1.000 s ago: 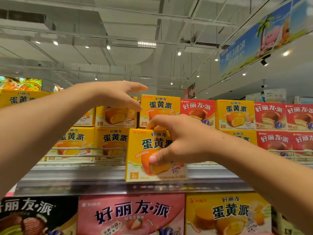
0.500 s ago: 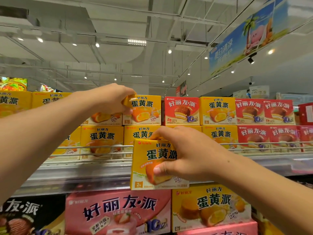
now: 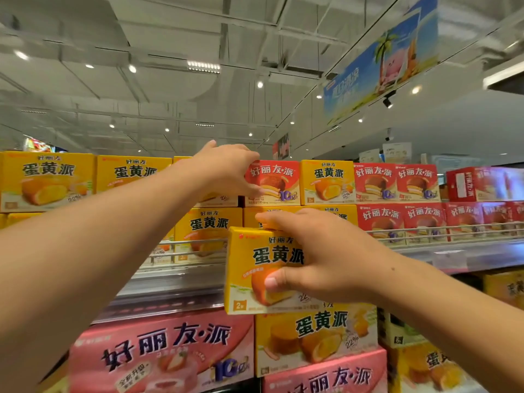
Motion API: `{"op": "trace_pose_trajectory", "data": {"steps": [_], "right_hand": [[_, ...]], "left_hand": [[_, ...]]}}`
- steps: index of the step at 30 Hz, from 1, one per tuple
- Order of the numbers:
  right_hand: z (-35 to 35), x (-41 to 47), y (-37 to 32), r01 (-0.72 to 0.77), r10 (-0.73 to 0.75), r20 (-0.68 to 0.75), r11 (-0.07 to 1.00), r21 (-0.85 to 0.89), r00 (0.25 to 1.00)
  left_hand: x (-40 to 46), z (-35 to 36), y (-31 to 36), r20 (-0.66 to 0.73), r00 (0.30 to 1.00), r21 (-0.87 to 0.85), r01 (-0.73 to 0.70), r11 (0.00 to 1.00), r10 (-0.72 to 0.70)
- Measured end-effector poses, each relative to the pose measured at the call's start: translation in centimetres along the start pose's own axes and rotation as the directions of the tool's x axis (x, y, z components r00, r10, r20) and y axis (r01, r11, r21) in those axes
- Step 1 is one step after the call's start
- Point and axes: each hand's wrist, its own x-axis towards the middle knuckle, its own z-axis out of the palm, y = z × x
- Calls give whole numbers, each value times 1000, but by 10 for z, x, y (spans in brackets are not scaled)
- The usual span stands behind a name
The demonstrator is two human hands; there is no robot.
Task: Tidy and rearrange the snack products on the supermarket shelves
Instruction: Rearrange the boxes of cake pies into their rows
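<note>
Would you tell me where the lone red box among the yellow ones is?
Head view, top row, centre: the red box sits between yellow boxes, and the left hand touches its left edge.

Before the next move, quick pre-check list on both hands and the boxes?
1. Right hand grips the small yellow cardboard pie box, thumb on its front: ok.
2. Held box is off the metal shelf rail: ok.
3. Left hand holds the top-row red cardboard pie box at its left edge: ok.
4. Red box sits among yellow boxes: not ok.
5. Free slot for the held box: cannot tell.
</note>
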Motion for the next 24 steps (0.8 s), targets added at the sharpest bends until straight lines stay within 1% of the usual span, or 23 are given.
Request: {"op": "trace_pose_trajectory", "data": {"steps": [1, 3, 5, 8, 11, 14, 17, 19, 22, 24], "right_hand": [[-3, -5, 4, -4, 4, -10, 1000, -4, 1000], [-8, -12, 12, -14, 13, -19, 1000, -21, 1000], [-12, -16, 18, -16, 15, -17, 999, -29, 1000], [-19, -19, 27, -1, 0, -34, 1000, -1, 999], [-28, -19, 40, 6, -4, -47, 999, 47, 999], [-40, -15, 53, 3, 4, -80, 996, 93, 997], [-56, -1, 62, -5, 23, -136, 991, 133, 990], [-67, 15, 65, 0, 24, -195, 992, 124, 981], [-82, 47, 61, 23, -10, -282, 999, 45, 959], [-89, 70, 57, 20, -35, -296, 998, -53, 955]], "left_hand": [[2, 2, 3, -6, 1000, 14, 7, 1000, -7], [3, 3, 7, -66, 998, -17, 13, 1000, -14], [2, 1, 11, -120, 993, -92, 13, 996, -24], [0, -4, 13, -119, 990, -243, 38, 969, -69], [-2, -16, 13, -132, 982, -426, 65, 902, -133], [-5, -43, 8, -178, 968, -523, 57, 850, -174], [-17, -75, -2, -226, 942, -645, 45, 763, -247], [-30, -91, -14, -265, 920, -668, 40, 743, -288], [-50, -102, -33, -320, 890, -626, 57, 777, -324], [-63, -105, -49, -356, 865, -568, 101, 817, -354]]}}
